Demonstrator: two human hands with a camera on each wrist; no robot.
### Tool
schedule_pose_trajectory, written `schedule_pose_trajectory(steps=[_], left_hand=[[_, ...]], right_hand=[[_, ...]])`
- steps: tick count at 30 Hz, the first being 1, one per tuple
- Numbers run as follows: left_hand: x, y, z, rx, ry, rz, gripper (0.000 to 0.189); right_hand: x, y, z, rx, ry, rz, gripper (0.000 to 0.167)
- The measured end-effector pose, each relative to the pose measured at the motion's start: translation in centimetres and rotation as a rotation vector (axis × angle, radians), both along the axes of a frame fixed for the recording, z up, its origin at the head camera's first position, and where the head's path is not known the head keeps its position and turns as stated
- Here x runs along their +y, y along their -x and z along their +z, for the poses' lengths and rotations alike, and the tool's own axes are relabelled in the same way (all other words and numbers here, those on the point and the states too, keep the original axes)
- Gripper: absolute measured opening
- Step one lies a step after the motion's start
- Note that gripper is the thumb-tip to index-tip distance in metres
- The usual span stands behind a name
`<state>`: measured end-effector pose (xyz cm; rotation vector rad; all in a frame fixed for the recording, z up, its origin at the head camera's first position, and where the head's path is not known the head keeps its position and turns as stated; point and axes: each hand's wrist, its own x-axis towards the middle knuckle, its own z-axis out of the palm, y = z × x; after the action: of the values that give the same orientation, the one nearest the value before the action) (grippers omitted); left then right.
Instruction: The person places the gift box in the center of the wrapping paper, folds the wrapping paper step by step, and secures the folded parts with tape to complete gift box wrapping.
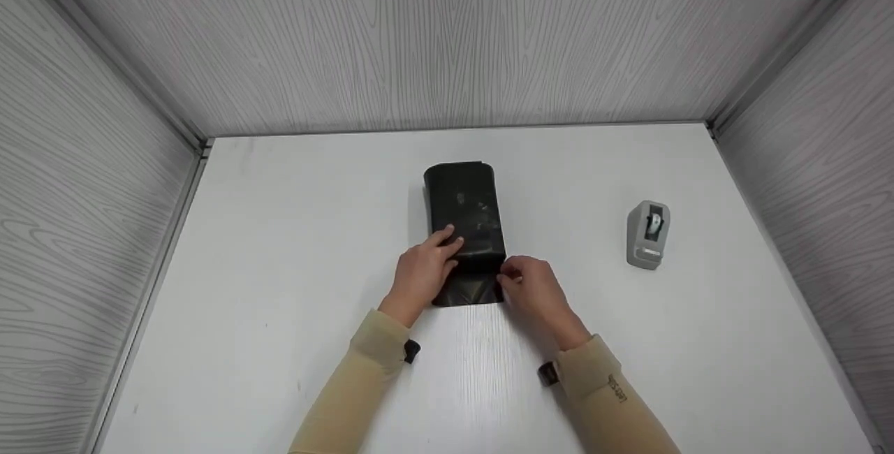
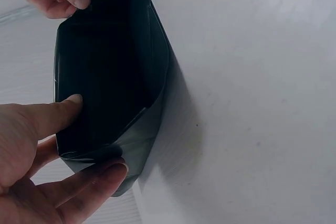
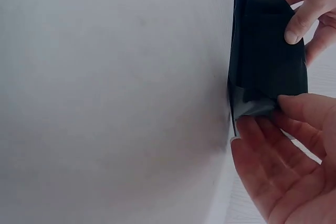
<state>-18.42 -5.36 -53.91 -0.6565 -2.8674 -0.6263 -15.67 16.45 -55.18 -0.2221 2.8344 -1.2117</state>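
A black paper-wrapped package lies on the white table, its near end towards me. At that end a paper flap stretches flat with slanted creases. My left hand holds the near left corner: two fingers rest on top, and the thumb touches the dark end face in the left wrist view. The other fingers lie along the side paper. On the opposite corner, my right hand pinches the paper edge between thumb and fingers. The right wrist view shows its fingertips against the folded side paper.
A grey tape dispenser with a roll in it stands to the right on the white table. Grey wood-grain panels enclose the back and both sides. Each wrist wears a small black device under a beige sleeve.
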Motion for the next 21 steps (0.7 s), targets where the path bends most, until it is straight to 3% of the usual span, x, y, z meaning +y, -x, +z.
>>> schedule_pose_trajectory(steps=[12, 21], left_hand=[[-0.02, 0.06, 0.11, -0.013, -0.001, 0.004, 0.041], [-0.03, 0.07, -0.04, -0.017, 0.008, 0.001, 0.041]], right_hand=[[0.32, 0.05, 0.11, 0.053, -0.122, 0.247, 0.026], [0.32, 0.14, 0.08, 0.122, -0.322, 0.485, 0.032]])
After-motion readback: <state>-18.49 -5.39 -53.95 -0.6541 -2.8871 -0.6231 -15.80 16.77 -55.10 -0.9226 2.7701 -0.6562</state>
